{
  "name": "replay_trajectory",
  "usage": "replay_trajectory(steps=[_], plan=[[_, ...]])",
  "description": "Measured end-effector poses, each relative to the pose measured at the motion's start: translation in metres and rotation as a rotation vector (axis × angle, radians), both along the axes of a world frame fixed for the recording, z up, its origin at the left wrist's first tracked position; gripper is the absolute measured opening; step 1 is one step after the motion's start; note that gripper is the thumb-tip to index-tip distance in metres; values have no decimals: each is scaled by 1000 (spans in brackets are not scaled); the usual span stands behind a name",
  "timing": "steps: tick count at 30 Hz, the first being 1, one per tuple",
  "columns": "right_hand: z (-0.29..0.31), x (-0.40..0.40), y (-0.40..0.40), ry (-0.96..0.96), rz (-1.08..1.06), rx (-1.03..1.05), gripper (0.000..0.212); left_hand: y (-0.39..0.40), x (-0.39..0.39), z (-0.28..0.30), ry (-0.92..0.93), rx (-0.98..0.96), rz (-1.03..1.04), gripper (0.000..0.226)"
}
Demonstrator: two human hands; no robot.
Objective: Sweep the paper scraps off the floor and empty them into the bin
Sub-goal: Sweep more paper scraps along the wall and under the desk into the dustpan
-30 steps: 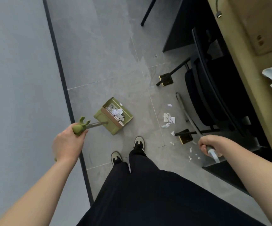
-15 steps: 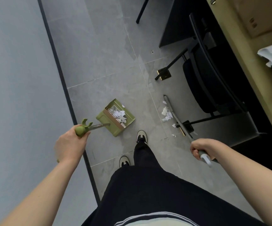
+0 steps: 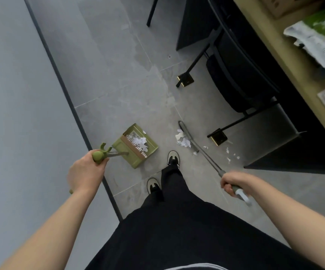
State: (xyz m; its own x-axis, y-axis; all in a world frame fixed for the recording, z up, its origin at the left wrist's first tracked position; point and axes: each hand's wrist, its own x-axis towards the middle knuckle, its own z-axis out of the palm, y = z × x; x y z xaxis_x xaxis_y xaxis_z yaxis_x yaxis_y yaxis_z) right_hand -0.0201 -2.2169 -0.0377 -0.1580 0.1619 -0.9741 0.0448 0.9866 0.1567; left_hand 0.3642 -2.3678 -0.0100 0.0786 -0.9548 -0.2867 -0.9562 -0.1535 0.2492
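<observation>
1. The floor (image 3: pixel 118 61) is carrying loose paper scraps (image 3: pixel 183 140), lying just right of the dustpan (image 3: pixel 136 145), with smaller bits (image 3: pixel 230 154) scattered near the chair foot (image 3: pixel 219 138).
2. The left hand (image 3: pixel 85 172) is closing its grip round the dustpan handle, standing the pan on the floor with scraps already inside.
3. The right hand (image 3: pixel 233 183) is gripping the broom (image 3: pixel 200 152), its head touching the pile.
4. Sweeping is in hand; next, I judge, pushing the pile left into the pan. No bin is showing.
</observation>
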Motion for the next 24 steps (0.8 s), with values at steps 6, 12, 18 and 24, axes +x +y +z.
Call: replay_trajectory(steps=[6,12,18,24], plan=[[4,-15,45,138,42,-54,11,0,-5,-8,-7,16,-51,29],[-7,-42,50,199,151,-37,12,10,-22,-7,-22,0,-68,30],[-12,-46,45,23,-4,41,17,16,-43,-8,-24,-10,-88,32],[4,-60,56,-87,-161,19,21,19,-70,-9,-16,-2,-159,33]])
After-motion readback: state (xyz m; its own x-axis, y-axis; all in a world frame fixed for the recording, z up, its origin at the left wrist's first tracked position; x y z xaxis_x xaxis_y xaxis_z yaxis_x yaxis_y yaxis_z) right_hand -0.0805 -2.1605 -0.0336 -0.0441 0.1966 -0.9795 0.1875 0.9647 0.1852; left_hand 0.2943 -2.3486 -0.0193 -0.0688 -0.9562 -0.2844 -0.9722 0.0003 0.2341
